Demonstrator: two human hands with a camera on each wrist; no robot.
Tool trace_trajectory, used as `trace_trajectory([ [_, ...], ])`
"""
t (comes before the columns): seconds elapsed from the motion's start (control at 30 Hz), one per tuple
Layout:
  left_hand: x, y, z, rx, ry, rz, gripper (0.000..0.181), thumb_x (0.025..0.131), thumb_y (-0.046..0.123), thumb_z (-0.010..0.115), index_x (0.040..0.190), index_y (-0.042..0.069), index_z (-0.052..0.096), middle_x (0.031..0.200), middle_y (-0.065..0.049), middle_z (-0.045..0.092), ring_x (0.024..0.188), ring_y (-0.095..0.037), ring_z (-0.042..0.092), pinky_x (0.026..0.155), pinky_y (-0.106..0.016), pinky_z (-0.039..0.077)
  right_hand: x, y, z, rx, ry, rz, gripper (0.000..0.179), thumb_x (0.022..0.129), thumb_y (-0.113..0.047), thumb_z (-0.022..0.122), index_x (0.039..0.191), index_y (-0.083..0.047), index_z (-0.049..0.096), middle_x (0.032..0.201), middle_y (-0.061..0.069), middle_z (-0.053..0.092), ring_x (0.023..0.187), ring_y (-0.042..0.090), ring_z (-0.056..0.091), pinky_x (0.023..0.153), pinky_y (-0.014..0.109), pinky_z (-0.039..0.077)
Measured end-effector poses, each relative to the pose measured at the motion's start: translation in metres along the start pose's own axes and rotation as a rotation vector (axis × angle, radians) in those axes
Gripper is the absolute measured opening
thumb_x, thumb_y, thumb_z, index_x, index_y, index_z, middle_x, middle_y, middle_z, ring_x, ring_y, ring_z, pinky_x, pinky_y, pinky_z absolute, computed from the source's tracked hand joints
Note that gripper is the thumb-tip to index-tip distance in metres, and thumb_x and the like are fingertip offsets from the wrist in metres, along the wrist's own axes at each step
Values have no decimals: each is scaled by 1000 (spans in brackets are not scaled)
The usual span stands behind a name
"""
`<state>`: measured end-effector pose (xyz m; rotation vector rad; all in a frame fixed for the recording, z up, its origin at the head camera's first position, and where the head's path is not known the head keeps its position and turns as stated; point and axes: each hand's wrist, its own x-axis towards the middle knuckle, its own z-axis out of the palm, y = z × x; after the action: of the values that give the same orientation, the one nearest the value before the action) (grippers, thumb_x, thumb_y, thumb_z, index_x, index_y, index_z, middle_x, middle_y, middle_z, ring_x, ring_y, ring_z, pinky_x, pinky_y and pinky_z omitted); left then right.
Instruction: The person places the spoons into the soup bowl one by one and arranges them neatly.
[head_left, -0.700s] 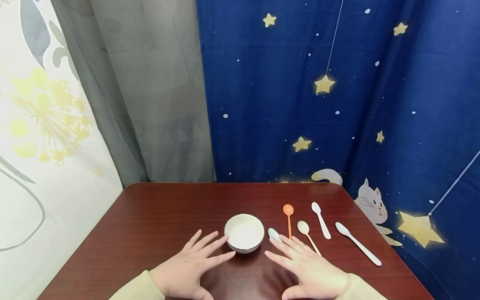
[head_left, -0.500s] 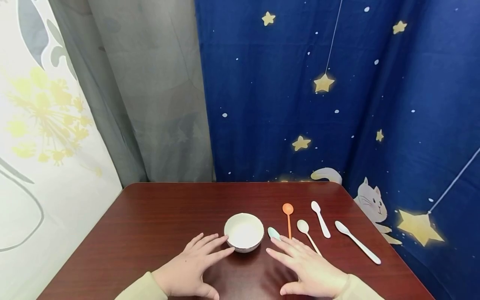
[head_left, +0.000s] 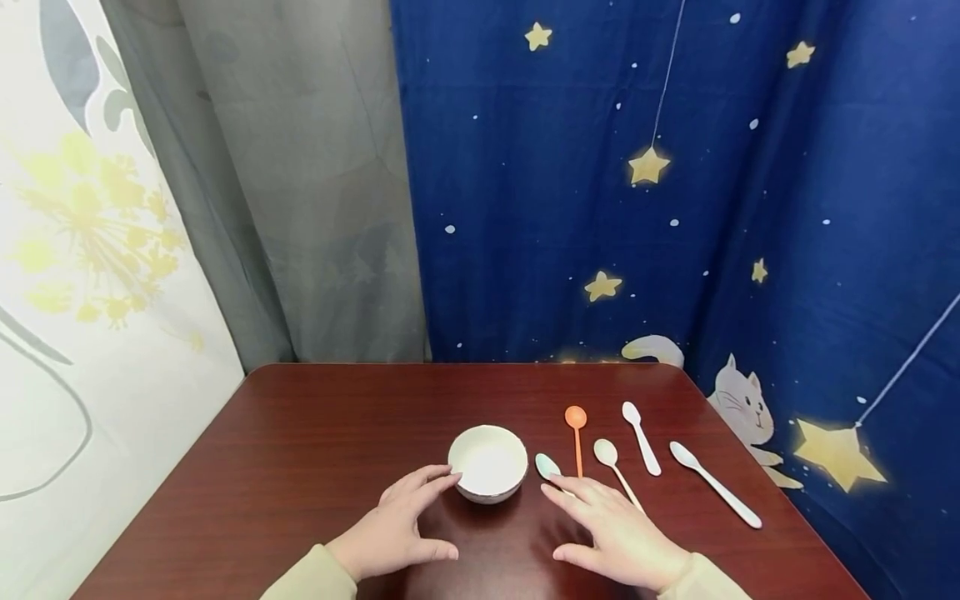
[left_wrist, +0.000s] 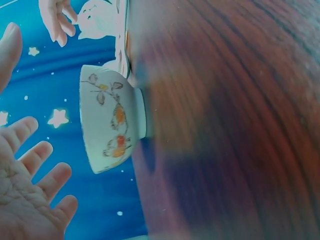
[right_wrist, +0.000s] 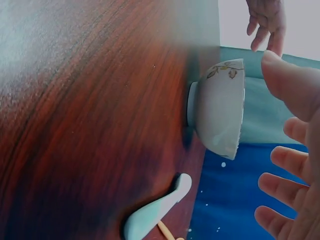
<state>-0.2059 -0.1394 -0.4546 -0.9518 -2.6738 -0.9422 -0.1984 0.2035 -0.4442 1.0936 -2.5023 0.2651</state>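
Observation:
A white bowl (head_left: 488, 462) stands upright on the table; the left wrist view shows painted orange flowers and twigs on its outer wall (left_wrist: 112, 117). My left hand (head_left: 401, 523) is held at the bowl's near left side, thumb apart from the fingers, fingertips overlapping the rim in the head view. To the bowl's right, my right hand (head_left: 615, 529) hovers with fingers extended and holds nothing. Beneath its fingertips lies a mint green spoon (head_left: 547, 465), its handle partly hidden by the hand. In the right wrist view this spoon (right_wrist: 155, 212) lies below the hand, beside the bowl.
Right of the bowl lie an orange spoon (head_left: 576, 419), a cream spoon (head_left: 606, 453), a short white spoon (head_left: 642, 440) and a long white spoon (head_left: 716, 485). The dark red wooden table (head_left: 322, 425) ends at a blue star-patterned curtain (head_left: 540, 183) and a grey curtain (head_left: 322, 183).
My left hand has shifted slightly right, and its fingers have drawn closer together. My right hand's fingers are less spread, its thumb a little higher in view. Bowl and spoons stay put.

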Motion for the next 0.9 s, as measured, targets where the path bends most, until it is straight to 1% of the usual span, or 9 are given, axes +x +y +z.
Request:
trace_trajectory([
  [0.13, 7, -2, 7, -66, 29, -76, 78, 74, 51, 78, 138, 15, 51, 141, -4, 44, 131, -30, 38, 99, -62, 29, 0, 3, 7, 1, 49, 22, 67, 75, -42, 80, 134, -19, 58, 131, 1, 57, 117, 16, 54, 89, 42, 47],
  [0.23, 14, -4, 13, -96, 52, -134, 75, 76, 48, 77, 137, 13, 51, 141, -4, 44, 130, -28, 39, 100, -60, 31, 1, 6, 12, 1, 78, 40, 61, 75, -39, 80, 129, -17, 62, 125, 0, 61, 113, 17, 56, 88, 41, 48],
  [0.37, 22, -9, 19, -127, 88, -189, 75, 78, 49, 75, 137, 10, 51, 140, -5, 44, 129, -29, 41, 101, -55, 36, 3, 9, 18, -5, 85, 81, 54, 76, -36, 79, 124, -15, 65, 118, -2, 63, 108, 17, 58, 86, 41, 49],
  [0.43, 26, -12, 21, -145, 108, -208, 76, 79, 50, 75, 137, 8, 51, 140, -8, 44, 128, -31, 41, 101, -54, 37, 4, 10, 20, -12, 79, 105, 50, 77, -35, 78, 122, -15, 66, 115, -3, 63, 106, 16, 59, 86, 41, 49],
  [0.57, 32, -18, 25, -166, 135, -243, 77, 78, 49, 76, 136, 5, 51, 140, -12, 44, 129, -33, 41, 102, -53, 36, 5, 13, 25, -25, 90, 137, 45, 78, -33, 78, 117, -13, 68, 109, -4, 64, 101, 16, 60, 85, 39, 49],
  [0.67, 35, -22, 27, -171, 142, -254, 77, 77, 46, 77, 136, 3, 52, 141, -15, 43, 131, -33, 40, 103, -51, 37, 5, 15, 29, -25, 110, 157, 43, 77, -32, 78, 114, -12, 70, 106, -4, 64, 98, 16, 60, 83, 38, 49],
  [0.77, 38, -27, 28, -165, 133, -257, 77, 78, 46, 77, 136, 3, 51, 143, -16, 42, 132, -34, 39, 103, -51, 37, 4, 17, 32, -17, 120, 192, 42, 77, -31, 78, 113, -11, 71, 105, -4, 64, 97, 16, 60, 82, 39, 49],
  [0.9, 40, -32, 30, -156, 98, -262, 79, 79, 49, 75, 137, 3, 50, 148, -16, 38, 134, -35, 38, 104, -51, 36, 3, 20, 37, -7, 110, 255, 42, 77, -30, 78, 114, -11, 71, 104, -3, 65, 96, 18, 60, 82, 40, 49],
])
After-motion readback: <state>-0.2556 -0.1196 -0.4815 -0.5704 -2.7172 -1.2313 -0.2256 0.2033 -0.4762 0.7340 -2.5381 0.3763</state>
